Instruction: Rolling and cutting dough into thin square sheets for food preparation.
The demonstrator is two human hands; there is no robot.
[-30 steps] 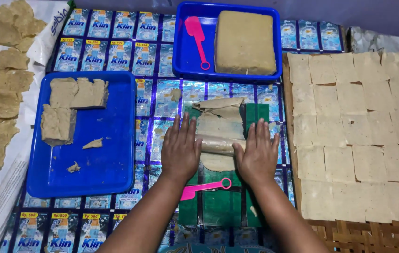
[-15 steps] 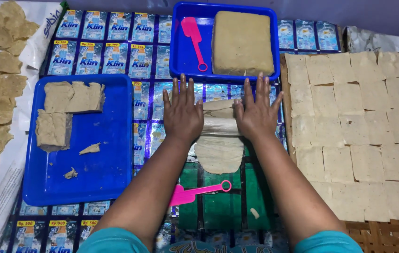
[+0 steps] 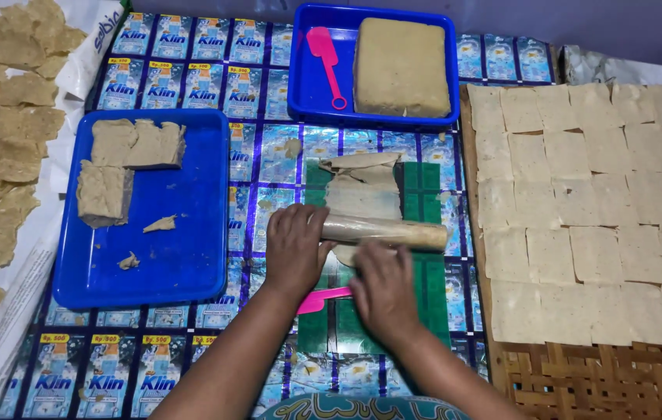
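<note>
A plastic-wrapped rolling pin [image 3: 393, 232] lies across a green mat [image 3: 424, 194] at the centre. My left hand [image 3: 296, 249] grips the pin's left end. My right hand [image 3: 384, 288] lies palm down just below the pin, over a flattened piece of dough [image 3: 342, 253] that mostly hides under it. Stacked thin beige dough sheets [image 3: 362, 187] sit on the mat beyond the pin. A pink plastic scraper [image 3: 323, 299] pokes out between my two hands.
A blue tray [image 3: 183, 249] at the left holds cut dough blocks [image 3: 125, 159]. A second blue tray [image 3: 307, 93] at the back holds a large dough slab [image 3: 401, 66] and a pink spatula [image 3: 324, 54]. Square sheets [image 3: 595, 202] cover a woven rack at right. Irregular sheets [image 3: 4, 124] lie far left.
Both hands rolled the pin away to the far end of the mat, then drew back toward me. Now the left hand holds the pin's end and the right rests below it.
</note>
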